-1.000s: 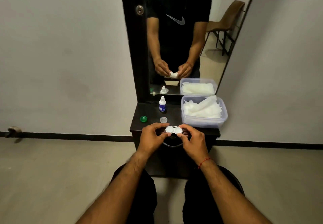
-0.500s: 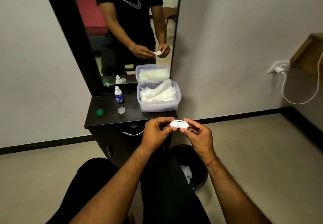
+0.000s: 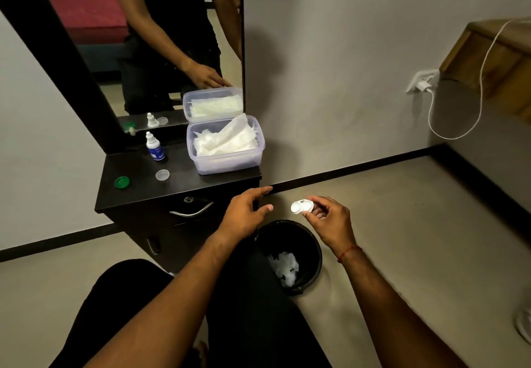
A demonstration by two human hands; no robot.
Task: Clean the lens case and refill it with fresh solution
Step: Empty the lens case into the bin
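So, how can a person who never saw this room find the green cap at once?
Find the black dresser under the mirror. On its top, the green cap lies near the front left corner, left of the clear cap. It is the only green thing there.

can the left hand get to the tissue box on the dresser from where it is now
Probably yes. The left hand is open and empty beside the dresser edge, and the tissue box sits open just beyond it, with nothing between them. The right hand holds the lens case.
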